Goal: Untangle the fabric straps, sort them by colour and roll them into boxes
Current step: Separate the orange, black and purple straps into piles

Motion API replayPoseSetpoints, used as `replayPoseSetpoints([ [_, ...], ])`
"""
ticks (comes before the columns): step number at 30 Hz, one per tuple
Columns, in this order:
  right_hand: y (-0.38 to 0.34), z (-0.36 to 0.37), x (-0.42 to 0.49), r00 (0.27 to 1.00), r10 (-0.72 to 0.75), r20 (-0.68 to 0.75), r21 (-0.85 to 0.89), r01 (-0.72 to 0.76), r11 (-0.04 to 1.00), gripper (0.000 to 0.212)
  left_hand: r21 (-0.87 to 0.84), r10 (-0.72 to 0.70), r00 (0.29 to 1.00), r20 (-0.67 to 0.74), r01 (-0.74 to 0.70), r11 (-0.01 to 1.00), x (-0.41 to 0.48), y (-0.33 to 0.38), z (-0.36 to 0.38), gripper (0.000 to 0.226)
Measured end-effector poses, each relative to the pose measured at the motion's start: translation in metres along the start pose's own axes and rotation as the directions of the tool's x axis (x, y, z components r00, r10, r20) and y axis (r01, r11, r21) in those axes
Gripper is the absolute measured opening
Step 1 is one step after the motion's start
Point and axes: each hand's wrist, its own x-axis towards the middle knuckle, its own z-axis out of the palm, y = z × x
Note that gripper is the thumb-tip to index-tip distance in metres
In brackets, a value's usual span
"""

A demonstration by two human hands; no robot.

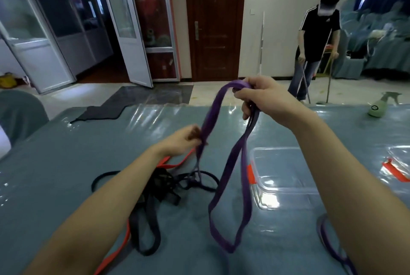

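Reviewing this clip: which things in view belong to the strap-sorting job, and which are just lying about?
Job: long purple fabric strap, gripped by left hand and right hand; tangled black fabric straps; orange fabric strap; clear rectangular plastic box.
Lying about: pale green plastic spray bottle; flat dark grey cloth.

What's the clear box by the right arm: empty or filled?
Empty: no strap inside the clear box; the tablecloth shows through. An orange tag sits at its left wall; the purple strap hangs outside it.
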Motion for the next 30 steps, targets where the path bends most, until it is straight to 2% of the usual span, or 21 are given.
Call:
replayPoseSetpoints([
  [2, 0.005, -0.003, -0.001, 0.999, 0.02, 0.033, 0.008, -0.021, 1.0, 0.015, -0.1, 0.023, 0.97, -0.241, -0.048, 0.994, 0.009, 0.004, -0.021, 0.015],
  [3, 0.008, -0.004, 0.0, 0.997, 0.024, 0.071, -0.004, -0.024, 1.0, 0.016, -0.121, 0.033, 0.95, -0.311, -0.074, 0.99, 0.012, 0.009, -0.032, 0.013],
  [6, 0.015, -0.005, 0.003, 0.977, 0.054, 0.208, -0.092, -0.036, 0.995, 0.032, -0.002, 0.128, 0.917, -0.377, -0.138, 0.99, 0.02, 0.027, -0.06, 0.012],
  [8, 0.018, -0.002, 0.006, 0.952, 0.124, 0.28, -0.172, -0.077, 0.982, 0.051, -0.052, 0.119, 0.847, -0.519, -0.17, 0.984, 0.023, 0.036, -0.078, 0.013],
  [12, 0.033, 0.012, 0.01, 0.901, 0.201, 0.384, -0.184, -0.139, 0.973, 0.087, 0.054, 0.217, 0.853, -0.475, -0.218, 0.974, 0.025, 0.054, -0.098, 0.013],
  [14, 0.037, 0.023, 0.013, 0.933, 0.172, 0.316, -0.151, -0.13, 0.98, 0.106, 0.121, 0.274, 0.818, -0.505, -0.247, 0.961, 0.021, 0.067, -0.098, 0.014],
  [15, 0.038, 0.03, 0.016, 0.955, 0.138, 0.264, -0.126, -0.108, 0.986, 0.105, 0.155, 0.306, 0.817, -0.488, -0.264, 0.952, 0.019, 0.075, -0.097, 0.016],
  [16, 0.037, 0.037, 0.02, 0.969, 0.092, 0.229, -0.09, -0.073, 0.993, 0.096, 0.175, 0.33, 0.826, -0.456, -0.28, 0.944, 0.016, 0.082, -0.095, 0.02],
  [18, 0.036, 0.051, 0.026, 0.977, 0.007, 0.215, -0.025, -0.002, 1.0, 0.062, 0.16, 0.332, 0.852, -0.405, -0.291, 0.943, 0.012, 0.092, -0.085, 0.033],
  [20, 0.039, 0.06, 0.032, 0.981, -0.004, 0.192, -0.002, 0.005, 1.0, 0.03, 0.138, 0.315, 0.864, -0.392, -0.284, 0.949, 0.009, 0.094, -0.073, 0.042],
  [22, 0.048, 0.061, 0.034, 0.99, 0.024, 0.138, 0.003, -0.025, 1.0, 0.012, 0.085, 0.282, 0.876, -0.391, -0.271, 0.959, 0.008, 0.085, -0.066, 0.045],
  [24, 0.057, 0.056, 0.032, 0.993, 0.037, 0.11, 0.048, -0.043, 0.998, 0.009, -0.05, 0.193, 0.926, -0.325, -0.221, 0.974, 0.005, 0.064, -0.055, 0.05],
  [26, 0.064, 0.05, 0.027, 0.995, 0.035, 0.096, 0.052, -0.04, 0.998, 0.026, -0.163, 0.072, 0.976, -0.207, -0.107, 0.981, -0.002, 0.031, -0.035, 0.056],
  [27, 0.067, 0.047, 0.024, 0.996, 0.024, 0.091, 0.07, -0.031, 0.997, 0.039, -0.159, 0.004, 0.981, -0.192, -0.035, 0.987, -0.006, 0.011, -0.021, 0.058],
  [29, 0.071, 0.043, 0.018, 0.998, 0.005, 0.067, 0.11, -0.012, 0.994, 0.058, -0.097, -0.157, 0.964, -0.214, 0.139, 0.986, -0.017, -0.034, 0.014, 0.072],
  [30, 0.073, 0.041, 0.016, 0.999, 0.002, 0.047, 0.109, -0.007, 0.994, 0.06, -0.091, -0.251, 0.949, -0.19, 0.237, 0.967, -0.024, -0.053, 0.031, 0.087],
])
